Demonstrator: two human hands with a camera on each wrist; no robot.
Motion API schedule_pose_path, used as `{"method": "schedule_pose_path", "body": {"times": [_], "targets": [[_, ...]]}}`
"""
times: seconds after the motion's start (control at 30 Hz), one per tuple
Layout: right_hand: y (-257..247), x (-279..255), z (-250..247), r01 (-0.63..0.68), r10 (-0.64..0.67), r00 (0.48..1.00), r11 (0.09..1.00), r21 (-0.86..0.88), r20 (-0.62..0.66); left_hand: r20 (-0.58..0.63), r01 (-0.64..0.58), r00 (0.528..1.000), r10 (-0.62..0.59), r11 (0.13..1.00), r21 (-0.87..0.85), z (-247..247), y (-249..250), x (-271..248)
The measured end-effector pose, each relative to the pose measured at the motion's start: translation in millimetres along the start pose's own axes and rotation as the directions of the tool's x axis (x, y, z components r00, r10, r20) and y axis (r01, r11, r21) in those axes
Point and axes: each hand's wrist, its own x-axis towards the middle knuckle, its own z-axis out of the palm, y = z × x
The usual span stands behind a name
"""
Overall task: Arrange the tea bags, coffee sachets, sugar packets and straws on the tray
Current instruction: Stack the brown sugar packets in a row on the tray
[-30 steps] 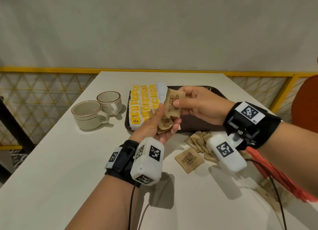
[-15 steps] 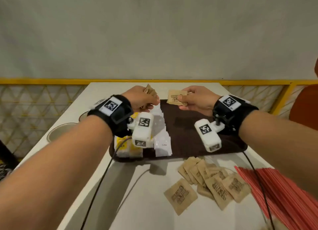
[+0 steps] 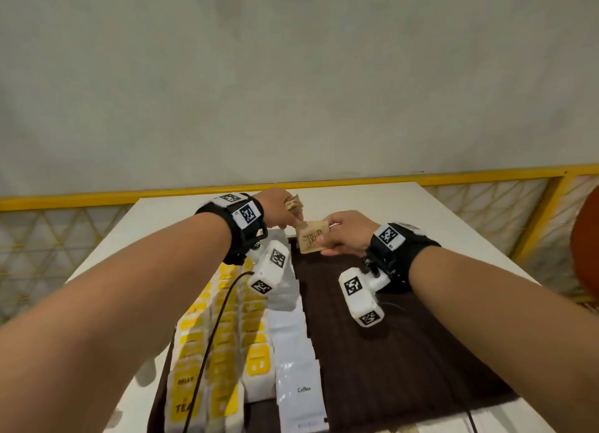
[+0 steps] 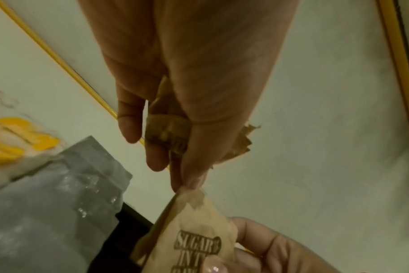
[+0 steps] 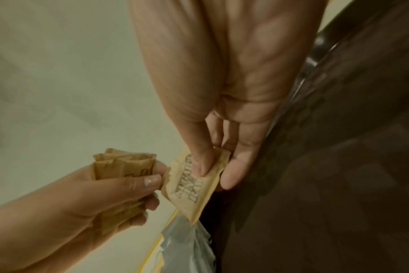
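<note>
**Sugar packets arriving at the far end of the tray; straws not yet placed**

The right hand (image 3: 345, 235) pinches a single brown sugar packet (image 3: 311, 240) between thumb and fingers (image 5: 200, 160), holding it just above the far edge of the tray (image 3: 389, 351). The left hand (image 3: 275, 210) has its fingers (image 4: 133, 118) curled round a small bunch of further sugar packets (image 5: 123, 166), while its thumb and fingertip touch the top corner of the single packet. Outward from the hands, the yellow tea bags (image 3: 223, 335) lie in overlapping rows along the tray's left side, with the white coffee sachets (image 3: 296, 361) in a column just beside them. The dark middle and right of the tray hold nothing. By this evidence, tea and coffee are done, sugar is only starting, and the straws remain; no straws are in view. The tray rests on the white bench (image 3: 437, 212).
</note>
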Motion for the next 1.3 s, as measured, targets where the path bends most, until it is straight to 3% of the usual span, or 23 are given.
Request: {"method": "schedule_pose_path", "body": {"times": [0.3,0.53,0.9,1.2,1.3], "targets": [[6.3,23.3,0.9,-0.032,0.034,0.999,0.997,-0.068,0.033,0.047,-0.003,0.999,-0.014,0.942,0.335,11.7,-9.5,36.1],[9.6,30.7,1.5,-0.015,-0.022,0.99,0.967,-0.255,-0.14,0.024,0.025,0.999,-0.041,0.877,0.48,15.9,-12.6,46.3],[12.7,28.6,9.5,-0.041,0.003,0.989,0.967,-0.25,-0.15,0.001,0.12,0.991,-0.135,0.885,0.45,21.5,-16.4,53.0],[12.1,29.8,13.4,-0.024,-0.019,0.989,0.958,-0.285,-0.147,-0.022,0.107,0.994,-0.109,0.879,0.464,21.8,-15.7,49.4],[11.4,29.1,12.1,-0.025,-0.008,0.991,0.967,-0.254,-0.13,-0.052,0.114,0.993,-0.102,0.928,0.354,16.9,-15.1,45.1]]}}
